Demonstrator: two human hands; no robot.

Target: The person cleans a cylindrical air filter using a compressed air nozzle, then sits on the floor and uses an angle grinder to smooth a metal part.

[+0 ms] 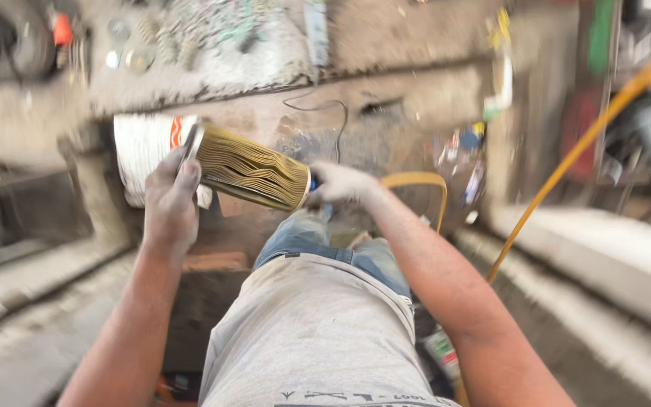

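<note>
Nearest the camera is the person's own body: a grey shirt (pixel 310 339) and, beyond it, blue jeans (pixel 325 245) on a bent knee. Both bare forearms reach forward from the bottom corners of the view.

Between the hands, held in the air above the knee, is a cylindrical air filter (pixel 249 168) with yellowish pleated paper and metal end caps, lying tilted with its left end higher than its right. The left hand (pixel 169 203) is closed on the left end cap, thumb and fingers wrapped around the rim. The right hand (pixel 340 184), pale with dust, presses against the right end cap; something small and blue shows at its fingers, but whether they are clamped on it cannot be told through the blur.

Just behind the filter's left end stands a white bucket (pixel 145 151) with a red mark. A yellow hose (pixel 582 143) runs from the upper right corner down towards the person's right arm, and another loop of it lies behind the right hand. Farther off, a dusty concrete ledge (pixel 212 68) carries scattered springs and small metal parts, all blurred.
</note>
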